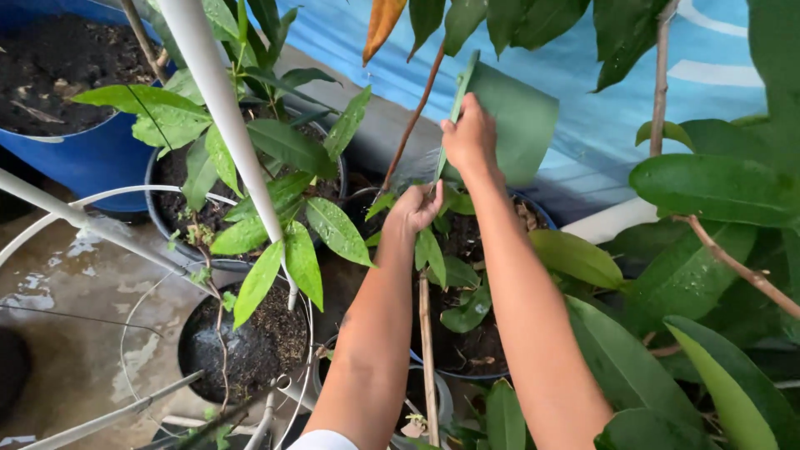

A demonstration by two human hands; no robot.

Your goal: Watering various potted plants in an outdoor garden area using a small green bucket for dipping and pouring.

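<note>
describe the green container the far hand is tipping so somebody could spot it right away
Start at the pale blue wall behind the potted plants. Just in front of it, the right hand grips a green container by its rim, tilted over a dark pot. It is the only smooth, solid green cylinder among the leaves.

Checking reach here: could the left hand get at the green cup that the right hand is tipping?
Probably yes. The left hand grips a plant stem just below the green cup held by the right hand, with only leaves between.

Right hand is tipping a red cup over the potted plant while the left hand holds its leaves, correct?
Not quite: in the head view the cup is green, not red. The right hand tips it over the potted plant while the left hand holds its leaves.
</note>
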